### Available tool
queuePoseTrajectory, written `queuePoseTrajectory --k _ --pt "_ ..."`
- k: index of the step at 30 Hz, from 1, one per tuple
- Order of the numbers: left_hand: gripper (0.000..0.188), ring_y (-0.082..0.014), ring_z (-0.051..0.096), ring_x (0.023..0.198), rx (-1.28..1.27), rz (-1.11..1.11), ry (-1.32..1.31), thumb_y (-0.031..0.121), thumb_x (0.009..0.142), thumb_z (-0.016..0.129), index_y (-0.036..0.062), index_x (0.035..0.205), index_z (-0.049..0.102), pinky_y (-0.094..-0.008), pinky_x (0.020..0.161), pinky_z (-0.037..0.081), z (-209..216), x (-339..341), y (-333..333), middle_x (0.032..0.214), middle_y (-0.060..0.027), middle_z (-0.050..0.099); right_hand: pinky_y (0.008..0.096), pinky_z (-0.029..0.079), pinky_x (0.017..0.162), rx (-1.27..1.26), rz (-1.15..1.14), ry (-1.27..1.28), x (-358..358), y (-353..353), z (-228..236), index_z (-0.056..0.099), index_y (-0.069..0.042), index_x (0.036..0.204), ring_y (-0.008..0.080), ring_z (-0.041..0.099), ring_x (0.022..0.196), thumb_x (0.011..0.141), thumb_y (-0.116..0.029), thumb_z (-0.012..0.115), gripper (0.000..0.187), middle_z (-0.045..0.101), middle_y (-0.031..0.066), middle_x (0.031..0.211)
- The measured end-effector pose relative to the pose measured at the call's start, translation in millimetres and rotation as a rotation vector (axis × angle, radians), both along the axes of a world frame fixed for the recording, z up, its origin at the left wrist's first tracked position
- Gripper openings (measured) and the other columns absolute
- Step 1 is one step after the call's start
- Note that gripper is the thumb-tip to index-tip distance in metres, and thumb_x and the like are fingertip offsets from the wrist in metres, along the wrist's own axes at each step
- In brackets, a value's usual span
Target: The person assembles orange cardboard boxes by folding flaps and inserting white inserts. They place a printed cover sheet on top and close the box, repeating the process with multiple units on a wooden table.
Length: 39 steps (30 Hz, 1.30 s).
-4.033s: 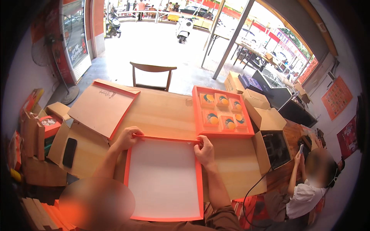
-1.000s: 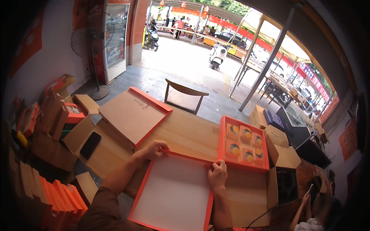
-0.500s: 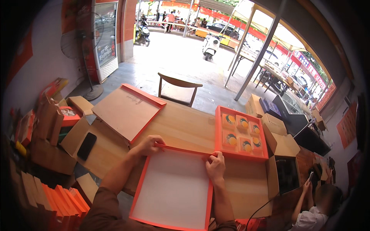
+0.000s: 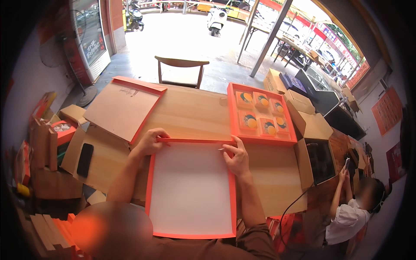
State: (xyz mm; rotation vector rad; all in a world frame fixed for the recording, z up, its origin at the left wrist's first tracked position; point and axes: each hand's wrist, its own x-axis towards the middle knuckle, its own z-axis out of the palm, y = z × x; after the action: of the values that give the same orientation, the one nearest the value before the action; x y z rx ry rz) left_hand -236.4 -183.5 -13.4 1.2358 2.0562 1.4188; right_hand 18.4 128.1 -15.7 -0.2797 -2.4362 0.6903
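A shallow, square cardboard box part (image 4: pixel 190 188) with a white inside and orange-red rim lies in front of me, its near edge against my body. My left hand (image 4: pixel 151 142) is closed on its far left corner, fingers over the rim. At the far right corner, my right hand (image 4: pixel 237 158) has thumb and fingers around the rim, the index finger stretched up at the corner. A small pale sliver shows by that thumb; I cannot make out what it is. Just beyond stands an orange-red box (image 4: pixel 295 134) holding several clear-wrapped packs with orange circles.
At the far left lies an orange-edged box lid (image 4: pixel 119 108), with a black phone (image 4: pixel 85 160) nearer. An open carton (image 4: pixel 304 162) stands right, with a cable beside it. Past the wooden table (image 4: pixel 190 102) is a chair (image 4: pixel 182 63). A person (image 4: pixel 351 216) holds a phone.
The whole view has shifted, bringing the table things higher and leftward. My right hand's fingers have loosened and spread at the rim. My left hand keeps its hold on the far left corner.
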Motion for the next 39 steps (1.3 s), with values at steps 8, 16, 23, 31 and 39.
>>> queuePoseTrajectory --k 8,16,23,31,39 --pt "0.012 -0.019 0.077 0.098 0.079 -0.017 -0.218 -0.012 0.098 0.064 -0.0066 0.107 0.071 -0.0301 0.082 0.065 -9 -3 1 0.103 -0.0081 0.069 0.0351 0.065 0.096 -0.421 0.019 0.137 5 4 5 0.066 -0.002 0.134 0.0266 0.073 0.121 0.098 -0.002 0.07 0.036 0.053 0.019 0.157" --pt "0.011 -0.0115 0.071 0.089 0.059 0.021 -0.073 -0.004 0.093 0.072 -0.0052 0.103 0.075 -0.0284 0.076 0.059 -10 -5 1 0.096 -0.0056 0.073 0.0302 0.062 0.084 -0.505 -0.14 0.109 -4 15 -18 0.074 0.003 0.11 0.0185 0.076 0.101 0.096 -0.002 0.075 0.014 0.073 0.0096 0.111" --pt "0.01 -0.0113 0.069 0.086 0.072 0.056 -0.159 -0.001 0.092 0.074 -0.0046 0.101 0.075 -0.0297 0.074 0.057 -11 -3 2 0.092 -0.0069 0.073 0.0291 0.055 0.07 -0.311 -0.125 0.11 -8 7 -17 0.08 0.005 0.096 0.015 0.07 0.076 0.09 -0.004 0.078 0.012 0.071 0.0087 0.1" --pt "0.008 -0.0143 0.068 0.084 0.109 0.01 -0.036 0.003 0.093 0.074 -0.0041 0.096 0.076 -0.0315 0.073 0.054 -16 -8 3 0.091 -0.0092 0.072 0.0315 0.058 0.071 -0.392 -0.222 0.038 -19 22 -22 0.076 0.003 0.09 0.0159 0.071 0.076 0.081 -0.003 0.077 0.011 0.071 0.0081 0.091" --pt "0.01 -0.0148 0.067 0.081 0.133 -0.012 -0.028 0.006 0.093 0.077 -0.004 0.092 0.077 -0.0311 0.071 0.052 -16 -9 0 0.087 -0.0092 0.073 0.0319 0.059 0.075 -0.525 -0.2 0.234 -20 12 -22 0.067 -0.003 0.115 0.015 0.073 0.084 0.079 0.001 0.076 0.037 0.076 0.0068 0.1"
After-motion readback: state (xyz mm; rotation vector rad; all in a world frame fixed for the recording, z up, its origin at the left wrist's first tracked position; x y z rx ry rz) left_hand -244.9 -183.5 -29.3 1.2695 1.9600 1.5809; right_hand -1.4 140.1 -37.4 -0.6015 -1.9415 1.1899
